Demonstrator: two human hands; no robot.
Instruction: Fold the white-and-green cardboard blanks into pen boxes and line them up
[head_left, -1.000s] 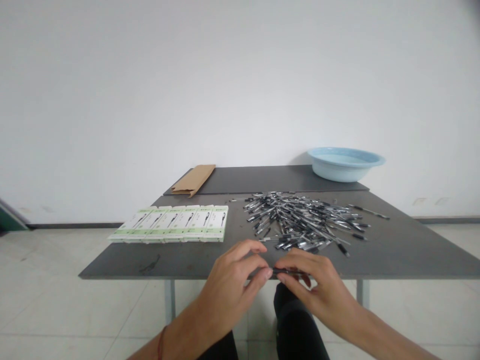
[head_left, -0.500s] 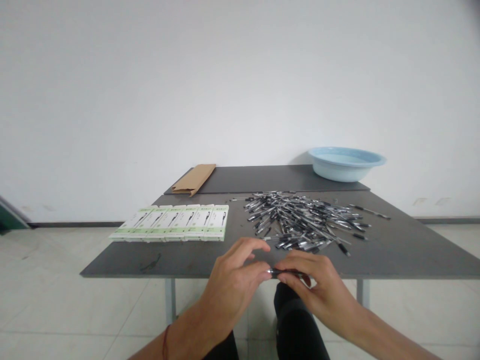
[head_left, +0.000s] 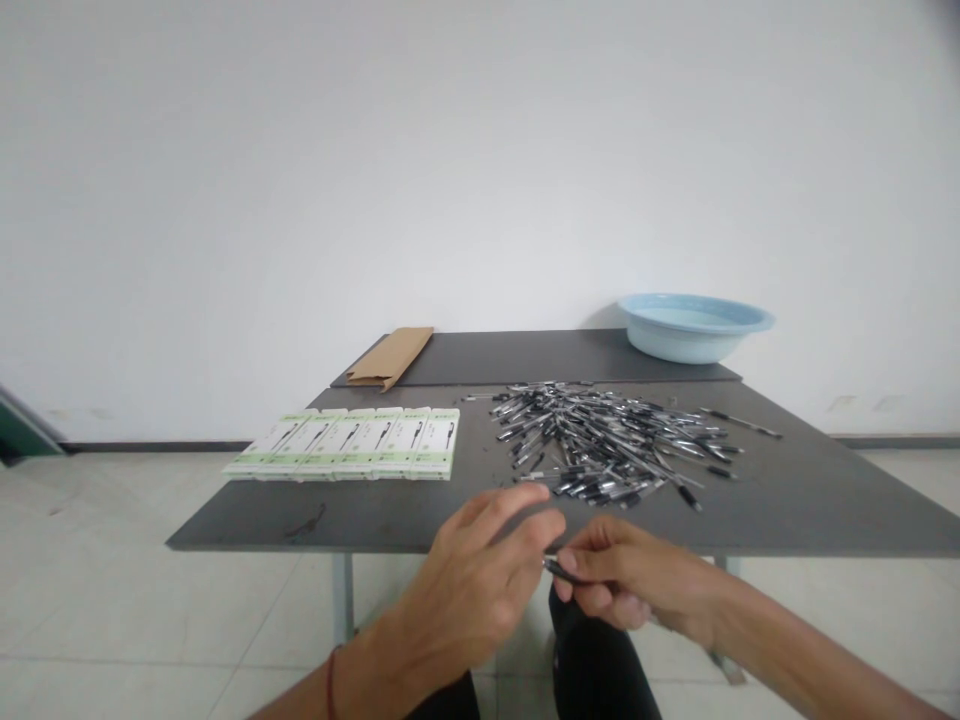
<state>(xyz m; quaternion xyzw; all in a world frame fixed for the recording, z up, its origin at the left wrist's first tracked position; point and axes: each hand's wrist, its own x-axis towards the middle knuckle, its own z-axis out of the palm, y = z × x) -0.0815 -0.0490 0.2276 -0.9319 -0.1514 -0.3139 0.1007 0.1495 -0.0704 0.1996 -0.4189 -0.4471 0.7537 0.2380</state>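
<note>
A dark pen (head_left: 559, 571) is held just off the table's near edge, between my two hands. My right hand (head_left: 626, 575) pinches it with thumb and fingers, covering much of its length. My left hand (head_left: 484, 570) has its back turned to me, its fingers curled at the pen's left end; its thumb is hidden. Just beyond the hands lies a loose heap of pens (head_left: 600, 440), clear-barrelled with black parts, pointing many ways.
White-and-green boxes with pen pictures (head_left: 360, 445) lie in a row at left on the grey table (head_left: 480, 440). Behind them is a flat brown paper bag (head_left: 394, 358). A light blue basin (head_left: 686, 335) stands at the back right, near the wall.
My left hand has turned its back upward, its fingers reaching over the pen's end. My right hand has rolled and lowered slightly, and the pen now tilts.
</note>
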